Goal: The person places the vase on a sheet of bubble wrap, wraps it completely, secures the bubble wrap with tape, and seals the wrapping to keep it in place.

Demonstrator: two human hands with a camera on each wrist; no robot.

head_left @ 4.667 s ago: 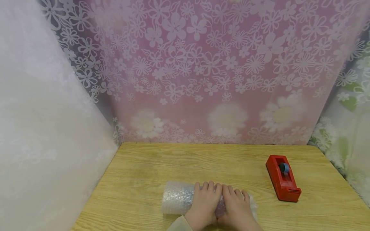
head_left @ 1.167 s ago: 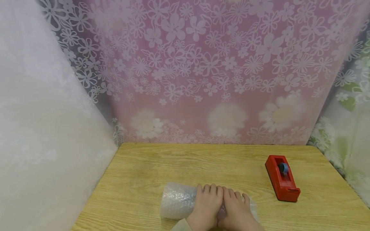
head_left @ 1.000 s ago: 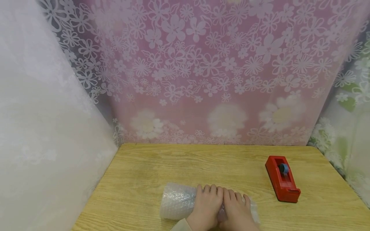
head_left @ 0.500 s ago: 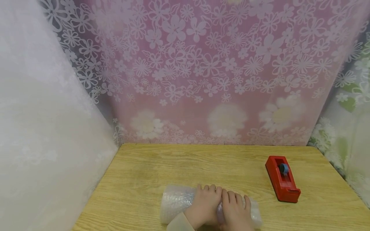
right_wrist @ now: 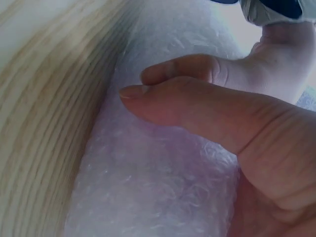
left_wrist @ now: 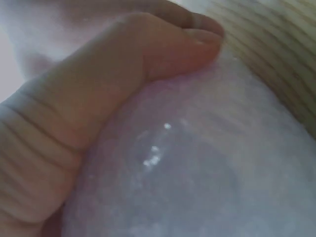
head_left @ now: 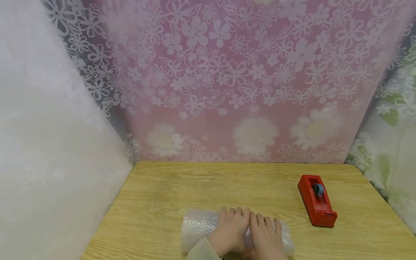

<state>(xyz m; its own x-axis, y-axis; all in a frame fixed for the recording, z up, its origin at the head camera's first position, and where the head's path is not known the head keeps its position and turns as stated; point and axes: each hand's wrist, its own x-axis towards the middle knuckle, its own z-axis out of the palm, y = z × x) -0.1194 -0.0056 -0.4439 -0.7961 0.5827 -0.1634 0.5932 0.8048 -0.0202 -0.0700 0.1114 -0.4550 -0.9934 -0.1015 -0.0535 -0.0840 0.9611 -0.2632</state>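
Observation:
A roll of clear bubble wrap (head_left: 198, 228) lies crosswise at the near side of the wooden table. My left hand (head_left: 230, 231) grips its middle, fingers curled over the far side. Right beside it, my right hand (head_left: 265, 238) holds the part nearer the right end. Between the hands shows a purplish patch; what, if anything, is inside the roll cannot be told. In the left wrist view the left thumb (left_wrist: 177, 49) presses along the wrap. The right thumb (right_wrist: 163, 101) lies across the wrap in the right wrist view, close to the left thumb.
A red tape dispenser (head_left: 317, 202) with a small blue-cored roll stands on the table (head_left: 156, 187) to the right. Pink flowered sheeting (head_left: 208, 90) hangs behind the table, and pale sheeting (head_left: 58, 144) hangs at the left.
The bubble wrap roll has shifted slightly toward me, and its right end sticks out a bit farther. Both hands keep hold of it. The tape dispenser has stayed put.

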